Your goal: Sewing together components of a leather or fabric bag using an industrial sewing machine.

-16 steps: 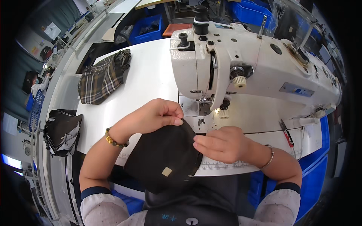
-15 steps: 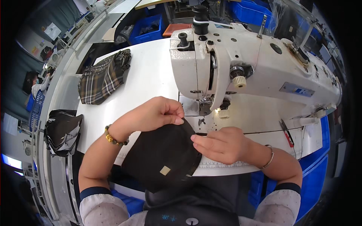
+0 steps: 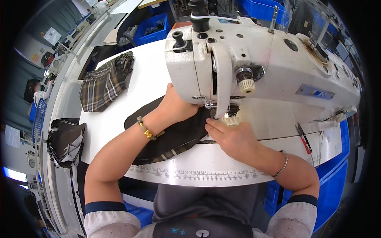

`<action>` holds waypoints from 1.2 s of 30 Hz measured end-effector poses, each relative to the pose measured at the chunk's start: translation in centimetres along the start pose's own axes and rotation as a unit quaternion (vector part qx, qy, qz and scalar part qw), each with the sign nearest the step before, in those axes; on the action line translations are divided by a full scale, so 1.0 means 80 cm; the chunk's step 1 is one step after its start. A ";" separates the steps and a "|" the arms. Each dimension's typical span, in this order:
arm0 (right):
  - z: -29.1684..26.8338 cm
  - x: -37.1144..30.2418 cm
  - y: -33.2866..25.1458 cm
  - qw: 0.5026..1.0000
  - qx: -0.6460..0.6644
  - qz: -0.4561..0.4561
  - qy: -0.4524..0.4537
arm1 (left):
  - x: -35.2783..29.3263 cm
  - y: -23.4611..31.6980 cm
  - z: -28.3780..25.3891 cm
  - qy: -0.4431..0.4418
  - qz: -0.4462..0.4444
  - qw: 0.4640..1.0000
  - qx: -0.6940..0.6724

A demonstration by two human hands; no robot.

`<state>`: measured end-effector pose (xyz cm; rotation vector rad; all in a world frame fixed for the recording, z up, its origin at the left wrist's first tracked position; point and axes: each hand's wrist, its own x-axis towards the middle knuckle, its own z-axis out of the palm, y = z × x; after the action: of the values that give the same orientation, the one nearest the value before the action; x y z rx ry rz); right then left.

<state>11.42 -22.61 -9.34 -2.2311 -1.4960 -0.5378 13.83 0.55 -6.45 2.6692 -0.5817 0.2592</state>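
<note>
ok so the dark cloth [image 3: 180, 137] is now flatter and up mid-frame, edge apparently set under the sewing machine [image 3: 188, 73], left hand [image 3: 178, 106] on it, right hand [image 3: 236, 139] at its edge, slightly apart (can't tell if pinching, machine hides left fingertips), plaid cloth [image 3: 104, 86] upper left, snips [image 3: 304, 141] at right.

Dark curtain [image 3: 53, 20] is hanging near pale wall [image 3: 28, 47]. Blue bin [image 3: 152, 38] is sitting behind white table [image 3: 149, 71]. Bright panel [image 3: 15, 174] is glowing, far left.
</note>
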 end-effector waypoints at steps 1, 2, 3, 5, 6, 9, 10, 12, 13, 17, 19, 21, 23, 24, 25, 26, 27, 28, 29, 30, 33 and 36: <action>0.000 0.000 0.001 1.000 -0.004 0.004 -0.004 | 0.000 0.000 -0.001 0.000 -0.001 1.000 -0.001; 0.001 -0.001 0.002 1.000 -0.010 0.008 -0.009 | 0.004 0.006 -0.006 0.016 0.012 1.000 0.003; 0.001 -0.001 0.002 1.000 -0.011 0.009 -0.010 | 0.007 0.010 -0.009 0.031 0.024 0.999 0.006; 0.001 0.000 0.000 1.000 -0.019 0.016 -0.013 | 0.007 0.010 -0.009 0.059 0.044 0.997 0.008; 0.000 0.000 -0.001 1.000 -0.019 0.017 -0.014 | 0.006 0.010 -0.008 0.088 0.064 0.994 0.011; -0.002 0.000 -0.003 0.999 -0.024 0.014 -0.017 | 0.011 0.002 -0.003 0.100 0.092 0.990 0.033; -0.002 0.000 -0.005 0.999 -0.034 0.012 -0.020 | 0.012 0.000 -0.003 0.100 0.093 0.990 0.032; -0.001 0.001 -0.006 0.999 -0.042 0.007 -0.018 | 0.011 -0.004 -0.010 0.099 0.106 0.989 -0.003; 0.000 0.001 -0.007 0.998 -0.058 0.008 -0.040 | 0.007 -0.004 -0.016 0.099 0.105 0.990 0.001; 0.006 -0.009 -0.001 0.994 -0.075 0.019 -0.075 | -0.007 0.016 -0.034 0.040 -0.004 0.999 0.017; 0.004 -0.007 -0.003 0.998 -0.044 0.032 -0.044 | -0.027 0.047 -0.062 -0.006 -0.018 0.992 0.122; 0.003 -0.005 -0.002 0.999 -0.009 0.041 -0.013 | -0.051 0.075 -0.083 -0.080 -0.020 0.995 0.052; 0.002 -0.002 -0.001 0.997 0.012 0.040 -0.057 | -0.068 0.069 -0.064 -0.076 0.019 0.995 0.060; 0.003 -0.002 0.001 0.998 0.012 0.039 -0.056 | -0.072 0.064 -0.055 -0.067 0.058 0.994 0.065; 0.004 -0.003 0.002 0.998 0.030 0.041 -0.033 | -0.074 0.059 -0.052 -0.117 0.034 0.991 0.061; 0.006 -0.004 0.004 0.998 0.050 0.046 -0.012 | -0.073 0.060 -0.055 -0.118 0.034 0.991 0.061; 0.004 -0.005 0.005 0.998 0.050 0.046 -0.013 | -0.071 0.065 -0.062 -0.138 0.040 0.988 0.056; -0.002 -0.006 0.005 0.999 0.020 0.039 -0.013 | -0.070 0.067 -0.065 -0.157 0.045 0.985 0.052; -0.006 -0.004 0.004 0.999 -0.010 0.031 -0.012 | -0.073 0.065 -0.065 -0.156 0.044 0.985 0.053; -0.008 -0.002 0.003 0.999 -0.010 0.029 -0.011 | -0.077 0.063 -0.062 -0.145 0.046 0.988 0.039; -0.011 -0.001 -0.001 0.995 0.040 0.034 -0.088 | -0.080 0.067 -0.061 -0.132 0.050 0.989 0.044; -0.008 -0.001 -0.008 0.995 0.069 0.030 -0.064 | -0.084 0.062 -0.050 -0.110 0.071 0.985 0.115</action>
<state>10.75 -22.83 -8.76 -2.2298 -1.4742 -0.2693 5.29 0.48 -2.84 2.9047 -0.8599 0.0735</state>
